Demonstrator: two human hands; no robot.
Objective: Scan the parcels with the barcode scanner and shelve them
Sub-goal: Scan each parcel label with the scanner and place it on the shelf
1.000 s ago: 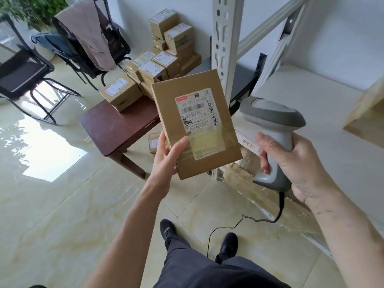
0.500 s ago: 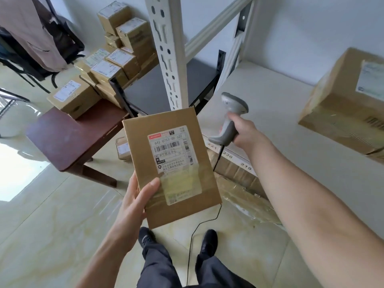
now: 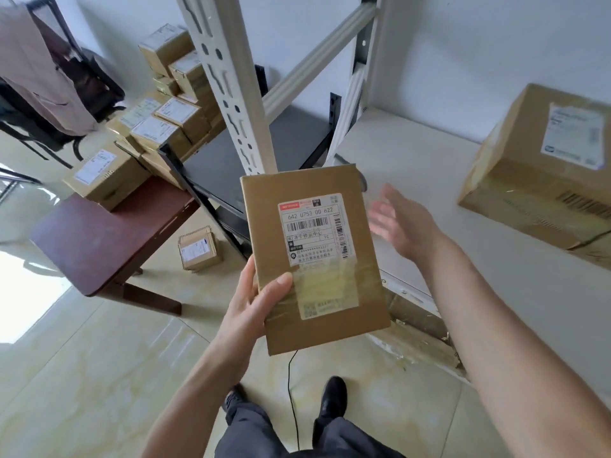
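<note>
Left hand [image 3: 254, 312] grips flat labelled parcel [image 3: 314, 256] at frame centre, right hand [image 3: 401, 223] empty, fingers spread beside it; judged best: support both edges, slide flat onto shelf [image 3: 413, 166].

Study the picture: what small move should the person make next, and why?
Probably carry the flat parcel right and set it on the white shelf. The left hand holds it by its lower edge, label up; the right hand is open and holds nothing, so the scanning looks finished. Bare shelf space lies beside the large box.
</note>
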